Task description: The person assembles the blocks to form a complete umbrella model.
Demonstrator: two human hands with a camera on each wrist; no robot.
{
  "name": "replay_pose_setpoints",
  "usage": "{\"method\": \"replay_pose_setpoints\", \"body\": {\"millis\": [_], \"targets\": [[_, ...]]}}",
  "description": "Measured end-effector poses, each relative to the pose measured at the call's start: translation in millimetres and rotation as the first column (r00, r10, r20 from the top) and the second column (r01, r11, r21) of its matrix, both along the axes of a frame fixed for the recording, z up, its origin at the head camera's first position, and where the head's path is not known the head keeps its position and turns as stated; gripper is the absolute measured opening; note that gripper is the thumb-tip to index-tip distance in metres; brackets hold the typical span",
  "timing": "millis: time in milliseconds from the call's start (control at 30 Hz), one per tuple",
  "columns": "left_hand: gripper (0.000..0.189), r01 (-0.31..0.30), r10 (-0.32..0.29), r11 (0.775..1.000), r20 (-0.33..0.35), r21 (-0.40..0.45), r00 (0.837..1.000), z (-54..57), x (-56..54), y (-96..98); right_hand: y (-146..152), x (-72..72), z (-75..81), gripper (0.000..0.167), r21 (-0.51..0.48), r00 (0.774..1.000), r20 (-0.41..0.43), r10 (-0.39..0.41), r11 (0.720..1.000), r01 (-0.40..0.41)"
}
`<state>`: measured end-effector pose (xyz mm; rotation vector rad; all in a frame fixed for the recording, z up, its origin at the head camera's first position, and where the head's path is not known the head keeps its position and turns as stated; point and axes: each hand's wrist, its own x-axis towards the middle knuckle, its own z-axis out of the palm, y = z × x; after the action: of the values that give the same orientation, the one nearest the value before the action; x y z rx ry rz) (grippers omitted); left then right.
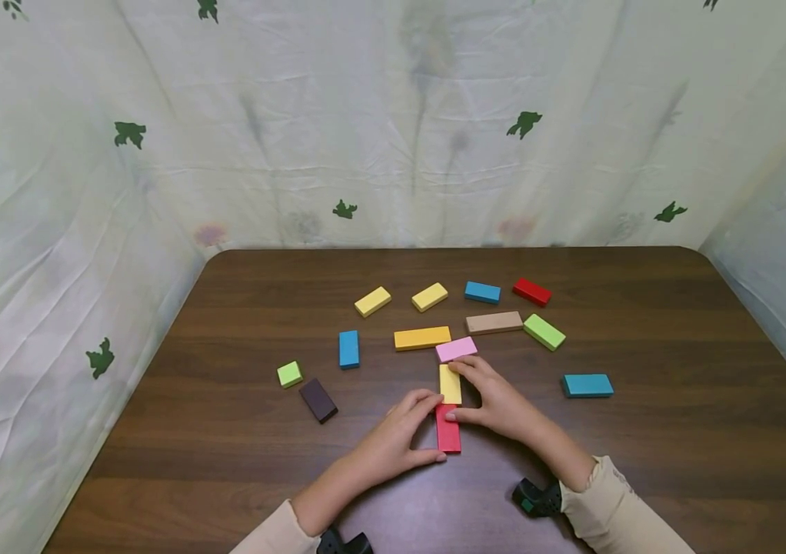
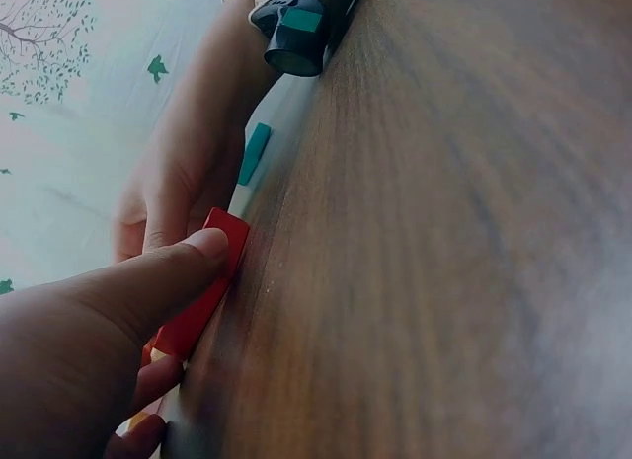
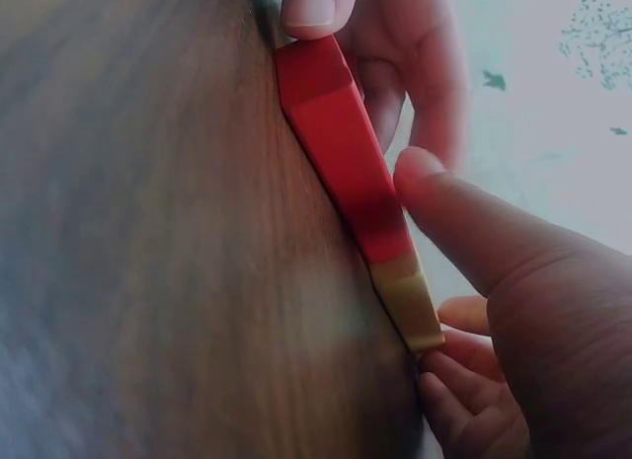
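Note:
A red block and a yellow block lie end to end on the table, with a pink block set crosswise at the yellow one's far end. My left hand holds the red block lengthwise, thumb at its near end and fingertips by the seam with the yellow. From the right, my right hand spans the seam: its thumb touches the red block's side, its fingers the yellow block's far end. In the right wrist view, the red block and yellow block meet in line.
Beyond the pink block lie an orange-yellow block, a tan block and a green block. Blue blocks flank the hands. A dark block and small green block lie left. More blocks sit farther back.

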<state>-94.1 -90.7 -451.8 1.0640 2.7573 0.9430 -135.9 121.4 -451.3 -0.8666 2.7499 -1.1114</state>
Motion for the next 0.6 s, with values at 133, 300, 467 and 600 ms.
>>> {"method": "replay_pose_setpoints", "body": {"millis": [133, 300, 467, 600], "targets": [[0.072, 0.03, -0.03, 0.999, -0.021, -0.017, 0.999, -1.1, -0.9, -0.9, 0.0, 0.4, 0.7, 0.075, 0.001, 1.0, 0.01, 0.007, 1.0, -0.007], [0.07, 0.043, -0.044, 0.998, -0.025, -0.051, 0.999, -2.2, -1.8, -1.2, 1.0, 0.1, 1.9, 0.074, -0.004, 0.999, 0.032, 0.02, 1.0, -0.02], [0.07, 0.036, -0.037, 0.998, -0.014, -0.06, 0.999, -2.0, -2.5, -0.8, 3.0, -0.5, 2.2, 0.075, 0.005, 0.998, 0.049, 0.024, 1.0, -0.024], [0.07, 0.034, -0.035, 0.997, -0.016, -0.071, 0.999, -1.5, -2.7, 0.1, 4.5, -1.4, 0.8, 0.075, 0.01, 0.998, 0.056, 0.028, 1.0, -0.028]]}}
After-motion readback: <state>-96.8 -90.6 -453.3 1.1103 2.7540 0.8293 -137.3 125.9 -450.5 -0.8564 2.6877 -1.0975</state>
